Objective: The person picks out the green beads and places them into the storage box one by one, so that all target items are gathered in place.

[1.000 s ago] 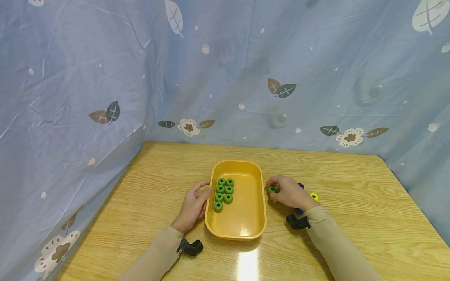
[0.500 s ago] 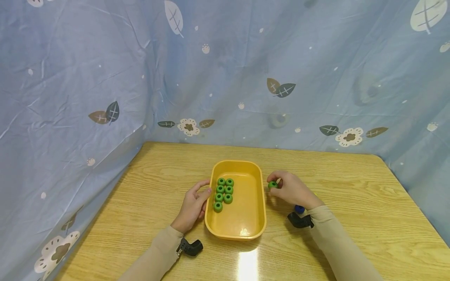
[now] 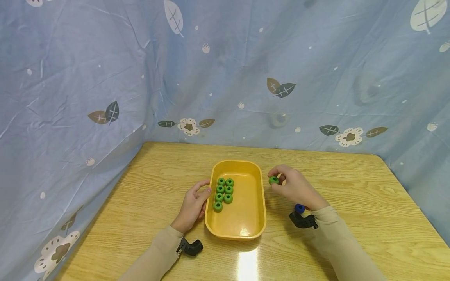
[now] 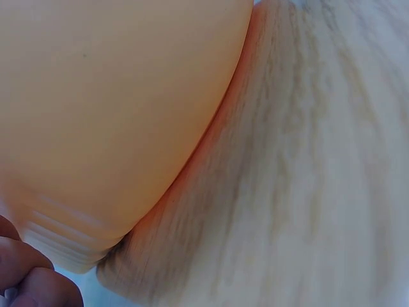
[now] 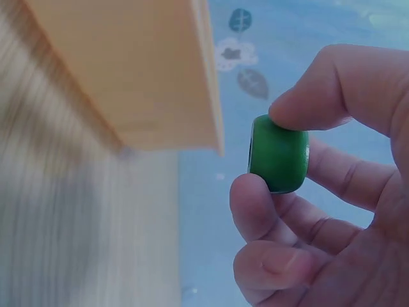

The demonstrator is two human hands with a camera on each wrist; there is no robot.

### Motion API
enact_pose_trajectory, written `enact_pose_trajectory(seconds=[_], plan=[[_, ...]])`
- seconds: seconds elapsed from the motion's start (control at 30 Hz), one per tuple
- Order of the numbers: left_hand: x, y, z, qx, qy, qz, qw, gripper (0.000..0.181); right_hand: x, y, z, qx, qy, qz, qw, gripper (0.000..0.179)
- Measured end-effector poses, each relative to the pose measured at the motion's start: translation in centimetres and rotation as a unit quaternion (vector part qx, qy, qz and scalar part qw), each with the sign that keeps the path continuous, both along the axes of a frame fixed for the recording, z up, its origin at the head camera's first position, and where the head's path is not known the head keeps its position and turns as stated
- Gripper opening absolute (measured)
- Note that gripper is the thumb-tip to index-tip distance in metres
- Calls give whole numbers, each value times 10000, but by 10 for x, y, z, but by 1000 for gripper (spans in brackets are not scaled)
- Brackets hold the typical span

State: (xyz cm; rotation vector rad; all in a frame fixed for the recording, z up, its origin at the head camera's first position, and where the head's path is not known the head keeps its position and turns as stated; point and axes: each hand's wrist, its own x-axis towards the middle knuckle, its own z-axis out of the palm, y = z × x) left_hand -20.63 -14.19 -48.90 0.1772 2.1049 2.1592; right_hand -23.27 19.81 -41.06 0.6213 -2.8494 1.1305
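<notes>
In the head view, my left hand (image 3: 191,205) grips the left wall of a yellow-orange plastic tray (image 3: 242,236), thumb at the rim and fingers along the outside. Left-hand fingers (image 4: 38,281) show at the corner of the left wrist view beside the tray wall (image 4: 115,115). Just right of the tray, my right hand (image 3: 295,187) pinches a green bead (image 3: 274,180) between thumb and fingers. The right wrist view shows this bead (image 5: 279,153) side on, held up near the tray's outer wall (image 5: 140,77). Several green beads (image 3: 220,189) stand in two columns inside the tray's left half.
A blue bead (image 3: 299,208) lies on the wooden table (image 3: 369,218) by the right wrist, with a bit of red (image 3: 307,208) behind it. Each wrist carries a black camera, such as the right one (image 3: 301,221). Blue patterned cloth (image 3: 225,70) hangs behind the table.
My right hand has lifted the green bead and drawn it slightly right and away from me. The yellow bead and one blue bead are now covered by the hand. My left hand and the tray stay put.
</notes>
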Motion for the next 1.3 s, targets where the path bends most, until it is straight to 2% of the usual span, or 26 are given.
enact_pose_trajectory(seconds=[0.67, 1.0, 1.17, 1.3], plan=[[1, -1, 0, 89, -6, -32, 10000, 39, 23, -18, 28, -77, 593, 363, 9975, 20], [1, -1, -1, 148, -10, -42, 9999, 40, 29, -42, 39, -111, 671, 861, 9940, 23], [0, -1, -1, 134, -20, -22, 9999, 39, 29, -58, 44, 68, 561, 1157, 9917, 22], [-1, -1, -2, 120, -25, 15, 9999, 40, 28, -70, 46, 307, 656, 1437, 9870, 21]])
